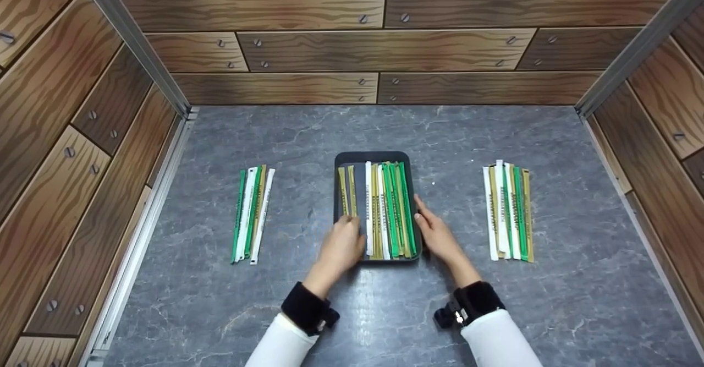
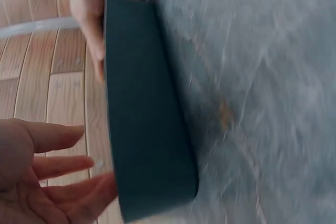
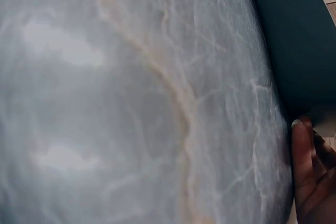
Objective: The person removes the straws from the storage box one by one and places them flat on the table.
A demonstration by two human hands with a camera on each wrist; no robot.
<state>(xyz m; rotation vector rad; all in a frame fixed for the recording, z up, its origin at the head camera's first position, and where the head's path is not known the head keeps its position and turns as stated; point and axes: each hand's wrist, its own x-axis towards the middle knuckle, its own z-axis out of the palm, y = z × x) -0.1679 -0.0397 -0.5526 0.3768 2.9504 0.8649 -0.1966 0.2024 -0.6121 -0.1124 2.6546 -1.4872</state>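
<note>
A dark rectangular tray [image 1: 371, 156] holds slim printed stick packets [image 1: 393, 207] in green, white and gold, lined up lengthwise on its right side. Two gold packets [image 1: 347, 191] lie apart at its left. Over the tray's lower left part is my left hand [image 1: 342, 241], covering the lower ends of those two. In the left wrist view, its thumb and fingers [image 2: 60, 167] are spread beside the tray wall [image 2: 144, 114], with no packet visible between them. Along the tray's right side rests my right hand [image 1: 438, 235], its fingers fairly straight against the wall.
To the left lies a loose group of green, white and gold packets [image 1: 253, 213]. A similar group [image 1: 509, 210] lies to the right. Everything sits on a grey marbled tabletop [image 1: 308, 130], bounded by wood-patterned panels [image 1: 308, 89] at the back and sides.
</note>
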